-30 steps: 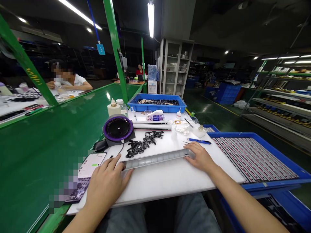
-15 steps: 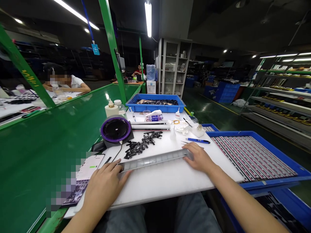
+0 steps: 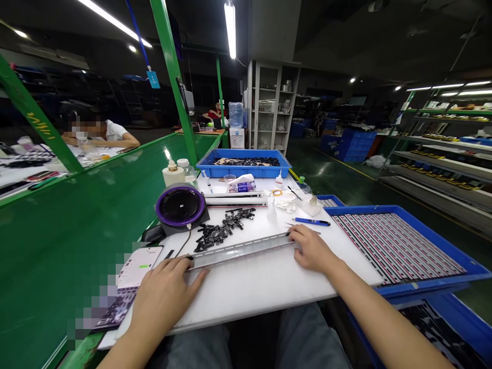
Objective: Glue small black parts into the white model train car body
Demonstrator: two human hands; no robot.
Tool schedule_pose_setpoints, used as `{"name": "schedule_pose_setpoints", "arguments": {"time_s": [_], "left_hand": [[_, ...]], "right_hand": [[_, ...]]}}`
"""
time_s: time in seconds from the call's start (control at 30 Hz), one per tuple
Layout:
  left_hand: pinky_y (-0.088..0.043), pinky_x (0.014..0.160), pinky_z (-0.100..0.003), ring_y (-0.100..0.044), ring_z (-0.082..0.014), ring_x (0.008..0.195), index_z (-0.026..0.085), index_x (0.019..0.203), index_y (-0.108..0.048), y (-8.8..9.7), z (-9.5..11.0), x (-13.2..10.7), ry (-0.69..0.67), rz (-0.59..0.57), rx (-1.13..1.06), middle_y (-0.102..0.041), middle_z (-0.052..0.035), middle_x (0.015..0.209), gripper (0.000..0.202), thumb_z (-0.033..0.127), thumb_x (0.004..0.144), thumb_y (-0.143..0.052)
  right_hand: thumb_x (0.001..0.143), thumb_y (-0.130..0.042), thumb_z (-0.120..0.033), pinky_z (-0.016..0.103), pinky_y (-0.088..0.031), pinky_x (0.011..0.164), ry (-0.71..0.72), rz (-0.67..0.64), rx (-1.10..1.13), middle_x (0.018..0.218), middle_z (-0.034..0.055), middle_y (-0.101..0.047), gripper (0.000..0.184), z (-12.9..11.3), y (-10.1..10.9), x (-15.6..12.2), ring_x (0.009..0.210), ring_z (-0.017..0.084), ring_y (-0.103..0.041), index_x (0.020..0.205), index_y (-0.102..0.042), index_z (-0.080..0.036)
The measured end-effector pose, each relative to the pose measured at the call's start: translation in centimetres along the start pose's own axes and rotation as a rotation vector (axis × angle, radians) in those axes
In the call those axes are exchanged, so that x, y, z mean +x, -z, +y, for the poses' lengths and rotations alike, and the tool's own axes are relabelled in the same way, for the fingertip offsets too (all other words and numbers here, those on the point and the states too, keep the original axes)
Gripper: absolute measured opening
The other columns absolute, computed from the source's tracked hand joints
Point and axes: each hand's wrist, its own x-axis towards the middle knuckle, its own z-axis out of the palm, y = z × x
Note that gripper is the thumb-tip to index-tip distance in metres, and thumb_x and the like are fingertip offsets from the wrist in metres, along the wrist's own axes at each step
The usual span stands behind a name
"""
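Observation:
A long, narrow silvery strip (image 3: 242, 250) with slots along its far edge lies slantwise over the white work board (image 3: 246, 292). Around its left end are the fingers of my left hand (image 3: 169, 284), thumb on the near side. My right hand (image 3: 309, 248) grips the other end with bent fingers, which partly hide it. Just beyond the strip is a loose heap of small black pieces (image 3: 223, 230). Tweezers lie partly under my right hand, and a blue pen (image 3: 311, 222) rests behind it.
A round black device with a purple ring (image 3: 181, 205) stands at the left, near bottles (image 3: 173, 174). At the back is a blue tray (image 3: 244, 166) of dark parts. To the right, another blue tray (image 3: 453, 266) holds rows of striped strips. A green partition (image 3: 77, 225) borders the left side.
The strip has been tilted, so its slotted far edge now shows. Both hands stay at its ends, the right fingers shifting slightly. The whole view has shifted a little.

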Motion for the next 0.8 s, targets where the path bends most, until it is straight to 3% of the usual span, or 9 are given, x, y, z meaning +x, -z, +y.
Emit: {"name": "schedule_pose_setpoints", "arguments": {"time_s": [0.37, 0.53, 0.8], "left_hand": [[-0.044, 0.075, -0.041, -0.063, -0.0299, 0.089, 0.02, 0.08, -0.058, -0.1, 0.2, 0.3, 0.028, -0.021, 0.005, -0.07, -0.008, 0.086, 0.039, 0.056, 0.088, -0.046], [-0.041, 0.073, -0.041, -0.063, -0.0298, 0.086, 0.02, 0.082, -0.055, 0.5, -0.5, 0.5, -0.007, 0.031, 0.06, -0.068, -0.008, 0.083, 0.037, 0.054, 0.089, -0.046], [-0.038, 0.071, -0.039, -0.063, -0.0284, 0.082, 0.02, 0.08, -0.051, 1.8, -1.0, 0.9, -0.066, 0.115, 0.1, -0.066, -0.0072, 0.08, 0.037, 0.055, 0.092, -0.044]], "right_hand": [[0.066, -0.053, -0.006, 0.041, -0.046, 0.093, -0.01, -0.02, 0.021, 0.108, 0.008, -0.058, 0.031, 0.2, -0.2, -0.1, 0.104, 0.025, -0.052, 0.093, -0.054, -0.02], [0.066, -0.053, -0.004, 0.04, -0.047, 0.093, 0.004, -0.008, 0.069, 0.108, 0.0079, -0.057, 0.034, 0.2, -0.1, 0.1, 0.104, 0.024, -0.052, 0.096, -0.052, -0.02], [0.081, -0.054, -0.008, 0.04, -0.049, 0.09, 0.036, 0.06, 0.082, 0.113, 0.0087, -0.058, 0.018, 0.7, -0.6, -0.2, 0.106, 0.024, -0.055, 0.092, -0.054, -0.021]]}}
